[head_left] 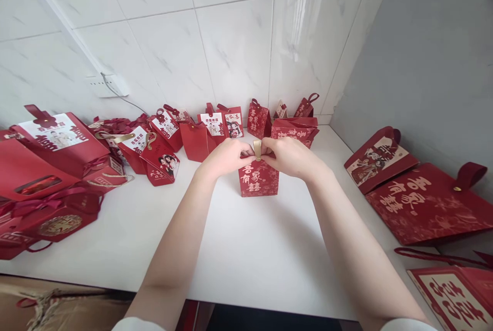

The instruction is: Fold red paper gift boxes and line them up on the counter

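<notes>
A small red gift box (259, 181) with pale Chinese lettering stands upright on the white table, at the middle of the view. A short gold ribbon loop (258, 148) rises from its top edge. My left hand (233, 156) pinches the top left corner of the box between thumb and fingers. On the other side, my right hand (284, 155) grips the top right corner the same way. The ribbon loop sits between the two hands. Fingertips behind the top edge are partly hidden.
Red gift boxes (198, 138) line the tiled wall (234, 38). Larger red boxes crowd the left, one with a dark ribbon (61, 218). A big red gift bag (427, 202) leans at the right by a grey panel (419, 54). Cardboard (73, 305) lies below the table edge.
</notes>
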Demonstrator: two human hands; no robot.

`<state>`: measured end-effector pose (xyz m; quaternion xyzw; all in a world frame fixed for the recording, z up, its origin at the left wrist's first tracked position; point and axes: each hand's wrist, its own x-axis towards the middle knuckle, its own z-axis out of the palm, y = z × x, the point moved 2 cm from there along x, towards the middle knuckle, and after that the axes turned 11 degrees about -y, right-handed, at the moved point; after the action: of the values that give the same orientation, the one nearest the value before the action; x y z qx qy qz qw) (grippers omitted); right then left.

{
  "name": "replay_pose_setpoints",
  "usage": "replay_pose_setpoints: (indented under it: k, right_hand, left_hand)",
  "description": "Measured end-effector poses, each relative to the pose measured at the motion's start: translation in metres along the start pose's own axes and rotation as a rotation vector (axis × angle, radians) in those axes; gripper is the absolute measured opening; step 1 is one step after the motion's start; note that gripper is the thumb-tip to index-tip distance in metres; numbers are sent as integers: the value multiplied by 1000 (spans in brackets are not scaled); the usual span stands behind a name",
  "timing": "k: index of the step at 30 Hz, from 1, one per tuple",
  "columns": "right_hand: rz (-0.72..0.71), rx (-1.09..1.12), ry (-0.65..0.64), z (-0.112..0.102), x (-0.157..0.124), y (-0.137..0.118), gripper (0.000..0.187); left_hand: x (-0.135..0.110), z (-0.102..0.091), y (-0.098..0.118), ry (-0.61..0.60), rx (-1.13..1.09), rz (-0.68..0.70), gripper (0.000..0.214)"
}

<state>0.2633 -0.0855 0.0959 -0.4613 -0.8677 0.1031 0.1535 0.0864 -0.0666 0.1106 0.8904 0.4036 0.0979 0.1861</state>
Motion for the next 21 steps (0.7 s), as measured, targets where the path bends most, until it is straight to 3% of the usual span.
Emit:
replay_pose_setpoints:
  k: [10,17,21]
  right_hand:
    - [-45,262,-23,10,7,13,10]
    - [-51,400,-87,4,2,19,10]
    - [-30,380,-100,5,2,21,7]
  left_hand:
    - [-4,3,4,51,84,-54,16]
    - [-3,3,-3,-70,-58,-16,19]
    - [1,6,-5,-62,-99,-10,20]
